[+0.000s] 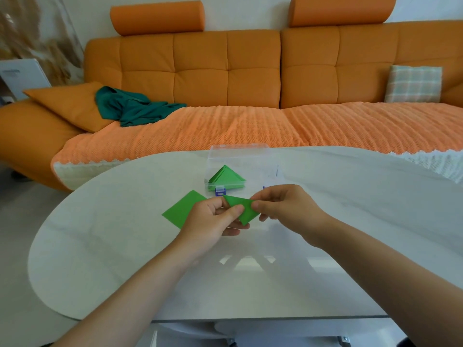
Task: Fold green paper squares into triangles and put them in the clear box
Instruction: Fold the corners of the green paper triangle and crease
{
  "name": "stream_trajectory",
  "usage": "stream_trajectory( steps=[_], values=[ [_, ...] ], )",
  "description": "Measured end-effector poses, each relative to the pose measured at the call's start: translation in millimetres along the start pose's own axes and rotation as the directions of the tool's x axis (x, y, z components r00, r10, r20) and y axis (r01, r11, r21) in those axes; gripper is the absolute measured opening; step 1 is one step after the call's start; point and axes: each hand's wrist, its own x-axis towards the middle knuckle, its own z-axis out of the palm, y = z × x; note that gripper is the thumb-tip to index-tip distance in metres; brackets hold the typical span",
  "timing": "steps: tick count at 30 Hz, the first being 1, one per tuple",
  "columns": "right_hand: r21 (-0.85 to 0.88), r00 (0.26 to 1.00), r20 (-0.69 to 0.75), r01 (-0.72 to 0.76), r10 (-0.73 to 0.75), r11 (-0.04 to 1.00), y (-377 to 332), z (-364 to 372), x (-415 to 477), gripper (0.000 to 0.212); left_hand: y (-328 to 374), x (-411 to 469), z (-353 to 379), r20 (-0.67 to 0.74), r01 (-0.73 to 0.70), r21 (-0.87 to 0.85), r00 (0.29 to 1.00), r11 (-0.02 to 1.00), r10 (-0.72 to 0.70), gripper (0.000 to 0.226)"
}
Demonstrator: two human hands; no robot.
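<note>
Both hands hold one folded green paper triangle (244,209) just above the white table. My left hand (213,221) pinches its left part between thumb and fingers; my right hand (283,205) pinches its right corner. A flat green paper square (181,209) lies on the table to the left, partly hidden behind my left hand. Behind the hands stands the clear box (238,156) with its lid up and several folded green triangles (226,179) stacked inside.
The white oval table (112,246) has a glass part at its near edge. An orange sofa (225,71) runs along the far side, with a teal cloth (132,108) and a checked cushion (413,83) on it.
</note>
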Motion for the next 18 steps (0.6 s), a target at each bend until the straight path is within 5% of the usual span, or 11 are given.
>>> stream_trajectory(
  steps=[10, 18],
  values=[
    [-0.023, 0.998, 0.043, -0.055, 0.056, 0.998, 1.0, -8.1, 4.2, 0.007, 4.8, 4.6, -15.4, -0.085, -0.205, 0.095, 0.973, 0.974, 0.213, 0.023],
    [-0.180, 0.989, 0.094, -0.092, 0.110, 0.979, 2.7, -12.5, 7.0, 0.005, 0.4, 4.9, -19.5, -0.031, -0.132, 0.268, 0.989, 0.954, 0.145, 0.018]
  ],
)
